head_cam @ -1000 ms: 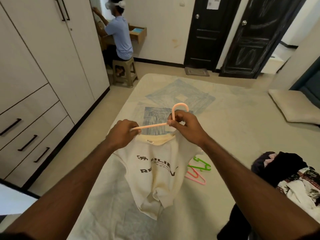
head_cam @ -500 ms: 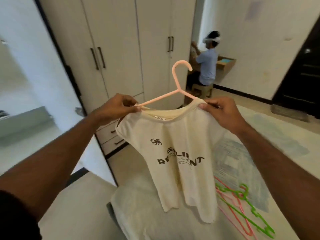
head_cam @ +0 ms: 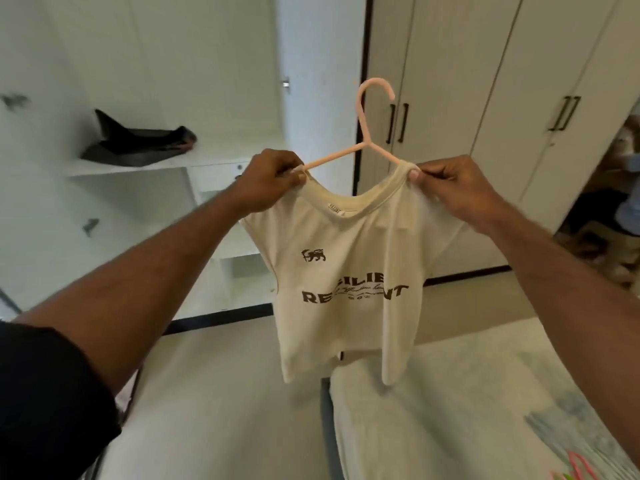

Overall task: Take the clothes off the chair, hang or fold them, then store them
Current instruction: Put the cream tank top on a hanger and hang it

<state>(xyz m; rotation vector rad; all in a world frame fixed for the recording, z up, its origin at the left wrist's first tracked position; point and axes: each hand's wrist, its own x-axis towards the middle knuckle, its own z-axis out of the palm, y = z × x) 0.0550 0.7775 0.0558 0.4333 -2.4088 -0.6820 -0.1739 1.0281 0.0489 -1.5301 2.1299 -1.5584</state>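
A cream T-shirt [head_cam: 349,271] with dark brown lettering hangs on a pink plastic hanger [head_cam: 367,133], held up in the air in front of me. My left hand [head_cam: 268,178] pinches the shirt's left shoulder together with the hanger arm. At the right shoulder, my right hand [head_cam: 453,188] pinches the collar edge over the other hanger arm. The hanger's hook points up, in front of the closed wardrobe doors [head_cam: 485,98]. The chair is out of sight.
An open white shelf unit [head_cam: 145,164] stands at the left with a folded dark garment [head_cam: 138,143] on one shelf. The bed corner [head_cam: 433,410] lies below, with pink and green hangers [head_cam: 581,469] at its lower right. A seated person [head_cam: 623,202] is at the far right edge.
I have turned left from the bed toward the wardrobe and open shelves. The shirt on its hanger rose off the bed and stays held at both shoulders.
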